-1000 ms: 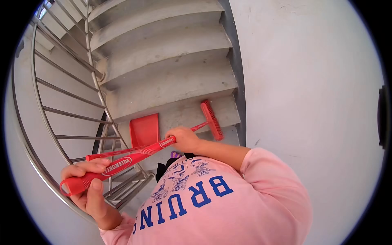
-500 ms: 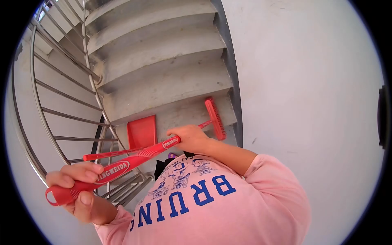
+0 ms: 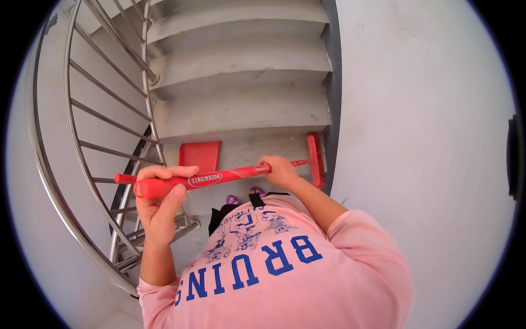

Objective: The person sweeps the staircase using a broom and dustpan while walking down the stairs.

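Broom [image 3: 239, 174] already taken up, clamped in left grip [image 3: 158, 207] and right grip [image 3: 281, 171]; dustpan [image 3: 202, 155] set beyond the left; what remains, unclear.

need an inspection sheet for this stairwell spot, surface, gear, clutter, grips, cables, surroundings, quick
Surface: grey steps, a few dark marks and stains
Broom: red, held slanting across the body; brush head near the dark skirting, contact with the floor unclear
Dustpan: red, down near the railing, partly hidden by the left grip and handle
Clutter: nothing seen
Left grip: closed around the broom's handle end
Right grip: closed around the broom farther down
Cables: nothing seen
Surroundings: metal railing at picture left, pale wall at right
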Available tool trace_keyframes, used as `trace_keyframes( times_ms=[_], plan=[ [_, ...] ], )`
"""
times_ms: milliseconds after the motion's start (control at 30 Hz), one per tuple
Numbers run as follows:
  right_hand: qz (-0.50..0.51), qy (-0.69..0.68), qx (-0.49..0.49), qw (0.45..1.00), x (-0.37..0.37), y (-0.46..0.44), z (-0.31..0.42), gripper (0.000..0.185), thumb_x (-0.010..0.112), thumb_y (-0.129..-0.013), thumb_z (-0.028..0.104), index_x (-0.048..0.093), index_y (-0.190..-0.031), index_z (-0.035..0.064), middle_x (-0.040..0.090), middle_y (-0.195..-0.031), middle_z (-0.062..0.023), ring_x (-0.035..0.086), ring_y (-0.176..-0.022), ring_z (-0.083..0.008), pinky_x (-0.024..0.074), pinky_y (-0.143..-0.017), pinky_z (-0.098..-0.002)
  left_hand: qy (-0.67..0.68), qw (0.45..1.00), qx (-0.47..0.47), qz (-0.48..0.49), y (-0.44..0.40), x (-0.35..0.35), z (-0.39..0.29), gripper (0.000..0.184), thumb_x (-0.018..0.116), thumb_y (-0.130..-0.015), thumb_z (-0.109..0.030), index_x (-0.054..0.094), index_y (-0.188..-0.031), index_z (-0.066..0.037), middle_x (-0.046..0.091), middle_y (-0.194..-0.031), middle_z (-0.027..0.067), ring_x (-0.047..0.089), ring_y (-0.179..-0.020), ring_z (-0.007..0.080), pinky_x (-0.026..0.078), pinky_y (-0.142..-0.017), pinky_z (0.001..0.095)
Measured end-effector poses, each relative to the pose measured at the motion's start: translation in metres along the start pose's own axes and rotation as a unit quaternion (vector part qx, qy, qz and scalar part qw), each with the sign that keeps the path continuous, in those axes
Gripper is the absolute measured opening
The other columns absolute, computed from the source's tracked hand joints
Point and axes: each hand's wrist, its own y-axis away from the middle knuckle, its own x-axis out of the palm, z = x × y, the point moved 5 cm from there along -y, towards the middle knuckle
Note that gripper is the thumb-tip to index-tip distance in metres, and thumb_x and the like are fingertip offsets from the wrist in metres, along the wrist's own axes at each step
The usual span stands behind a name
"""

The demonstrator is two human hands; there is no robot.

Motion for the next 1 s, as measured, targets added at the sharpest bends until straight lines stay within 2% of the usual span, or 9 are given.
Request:
trace_keyframes(
  times_ms=[200, 267, 500, 667, 767, 900, 933, 967, 1000],
  plan=[
    [0.030, 0.008, -0.020, 0.999, 0.010, 0.003, 0.010, 0.012, 0.064, -0.073, 0.013, 0.063, -0.085, 0.0093, 0.063, -0.079, -0.0120, 0.060, -0.078, -0.0322, 0.0469, -0.067, -0.0408, -0.006, 1.000, -0.002, -0.017, 0.014, -0.009, -0.011, 0.026, 0.053, -0.082, -0.001, 0.042, -0.106, -0.005, 0.061, -0.103, 0.0207, 0.058, -0.102, 0.0324, 0.042, -0.095, 0.0449],
    [0.058, -0.005, -0.017, 0.998, 0.015, 0.001, 0.017, 0.011, 0.063, -0.074, 0.016, 0.063, -0.084, 0.0112, 0.064, -0.080, -0.0115, 0.060, -0.079, -0.0327, 0.0470, -0.068, -0.0428, -0.023, 1.000, 0.015, -0.012, 0.015, -0.012, -0.021, 0.027, 0.053, -0.082, -0.002, 0.042, -0.106, -0.004, 0.061, -0.103, 0.0207, 0.058, -0.101, 0.0322, 0.042, -0.095, 0.0449],
    [0.101, -0.045, -0.073, 0.991, 0.027, -0.014, 0.073, 0.009, 0.061, -0.076, 0.017, 0.063, -0.083, 0.0121, 0.064, -0.080, -0.0113, 0.061, -0.078, -0.0327, 0.0467, -0.067, -0.0441, -0.086, 0.993, 0.054, -0.054, 0.023, -0.026, -0.065, 0.029, 0.056, -0.084, -0.005, 0.042, -0.109, -0.003, 0.061, -0.100, 0.0206, 0.059, -0.098, 0.0316, 0.044, -0.092, 0.0452],
    [0.153, -0.088, -0.095, 0.980, 0.040, -0.026, 0.110, 0.011, 0.061, -0.076, 0.016, 0.062, -0.086, 0.0119, 0.064, -0.080, -0.0117, 0.061, -0.078, -0.0326, 0.0464, -0.067, -0.0436, -0.157, 0.975, 0.077, -0.136, 0.027, -0.031, -0.093, 0.033, 0.063, -0.081, -0.014, 0.043, -0.105, -0.001, 0.063, -0.091, 0.0197, 0.062, -0.087, 0.0286, 0.048, -0.085, 0.0409],
    [0.197, -0.117, -0.108, 0.967, 0.040, -0.030, 0.129, 0.012, 0.061, -0.076, 0.016, 0.061, -0.087, 0.0109, 0.064, -0.081, -0.0122, 0.061, -0.079, -0.0332, 0.0465, -0.068, -0.0430, -0.203, 0.961, 0.103, -0.160, 0.031, -0.026, -0.108, 0.033, 0.063, -0.081, -0.016, 0.042, -0.104, -0.001, 0.063, -0.090, 0.0193, 0.061, -0.086, 0.0285, 0.048, -0.083, 0.0402],
    [0.247, -0.148, -0.115, 0.951, 0.043, -0.039, 0.134, 0.016, 0.062, -0.077, 0.016, 0.061, -0.091, 0.0093, 0.064, -0.084, -0.0135, 0.061, -0.082, -0.0334, 0.0472, -0.071, -0.0411, -0.241, 0.936, 0.093, -0.240, 0.034, -0.025, -0.111, 0.053, 0.068, -0.079, -0.026, 0.043, -0.117, 0.001, 0.063, -0.094, 0.0185, 0.061, -0.089, 0.0268, 0.047, -0.084, 0.0375],
    [0.236, -0.161, -0.117, 0.951, 0.039, -0.044, 0.134, 0.019, 0.062, -0.077, 0.016, 0.060, -0.095, 0.0091, 0.064, -0.087, -0.0138, 0.061, -0.084, -0.0325, 0.0473, -0.073, -0.0399, -0.244, 0.942, 0.099, -0.207, 0.028, -0.031, -0.108, 0.071, 0.071, -0.076, -0.032, 0.038, -0.128, 0.004, 0.060, -0.104, 0.0203, 0.060, -0.096, 0.0270, 0.045, -0.088, 0.0362],
    [0.227, -0.176, -0.120, 0.950, 0.032, -0.050, 0.131, 0.021, 0.063, -0.078, 0.016, 0.060, -0.098, 0.0090, 0.064, -0.089, -0.0141, 0.061, -0.086, -0.0316, 0.0474, -0.074, -0.0386, -0.272, 0.942, 0.113, -0.160, 0.024, -0.043, -0.103, 0.080, 0.072, -0.075, -0.033, 0.033, -0.133, 0.005, 0.056, -0.115, 0.0224, 0.057, -0.104, 0.0282, 0.043, -0.091, 0.0362],
    [0.222, -0.175, -0.101, 0.954, 0.025, -0.056, 0.128, 0.025, 0.063, -0.079, 0.016, 0.059, -0.102, 0.0085, 0.064, -0.091, -0.0137, 0.062, -0.087, -0.0293, 0.0470, -0.076, -0.0376, -0.264, 0.946, 0.119, -0.142, 0.017, -0.056, -0.092, 0.081, 0.072, -0.075, -0.031, 0.030, -0.136, 0.004, 0.051, -0.124, 0.0213, 0.051, -0.113, 0.0280, 0.040, -0.095, 0.0375]
  ],
)
